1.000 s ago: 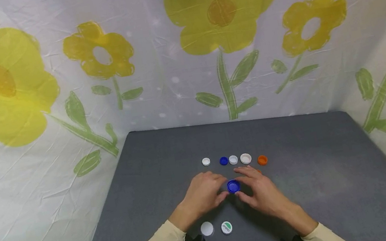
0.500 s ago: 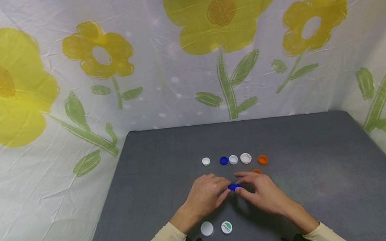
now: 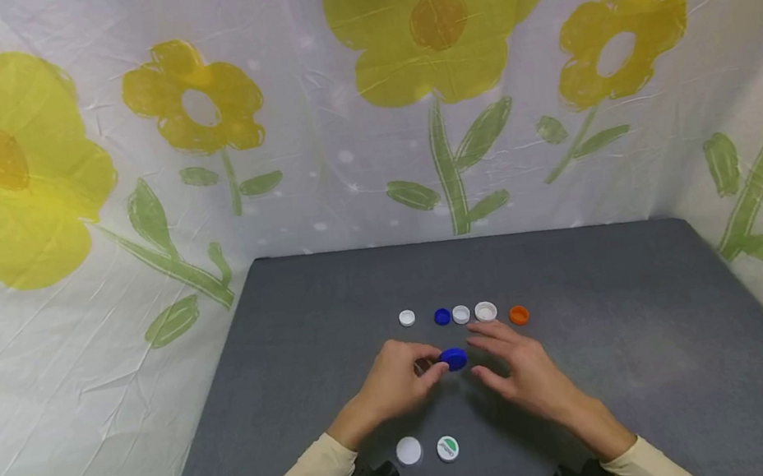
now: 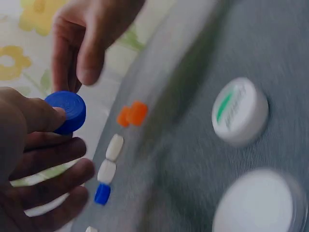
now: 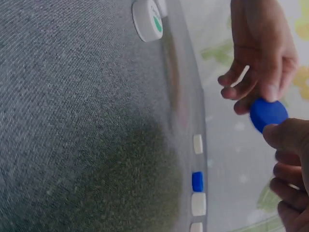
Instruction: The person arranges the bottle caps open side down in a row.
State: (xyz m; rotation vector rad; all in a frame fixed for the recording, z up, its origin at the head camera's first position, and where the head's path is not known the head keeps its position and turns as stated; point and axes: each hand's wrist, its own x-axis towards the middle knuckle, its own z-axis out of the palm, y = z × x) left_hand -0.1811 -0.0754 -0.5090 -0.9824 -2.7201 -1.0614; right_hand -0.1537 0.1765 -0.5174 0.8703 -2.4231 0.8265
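My left hand [image 3: 393,382] pinches a blue bottle cap [image 3: 454,359] between thumb and fingers, raised over the grey table. In the left wrist view the cap [image 4: 70,112] shows its closed top, tilted, while the other left fingers spread below it. My right hand [image 3: 522,370] stands just to the right of the cap, fingers parted and holding nothing. From the right wrist, the right thumb [image 5: 277,136] overlaps the edge of the cap [image 5: 268,115]; in the head view a small gap separates them.
Beyond the hands a row holds white caps [image 3: 461,314], a small blue cap [image 3: 442,316] and an orange cap [image 3: 519,315]. A second orange cap [image 4: 124,116] shows in the left wrist view. Nearer lie a plain white lid [image 3: 409,451] and a green-marked white lid [image 3: 448,449].
The blue cap, first with its hollow side showing between both hands, has been turned over and moved slightly left and away. My right hand has drawn off from it and spread its fingers.
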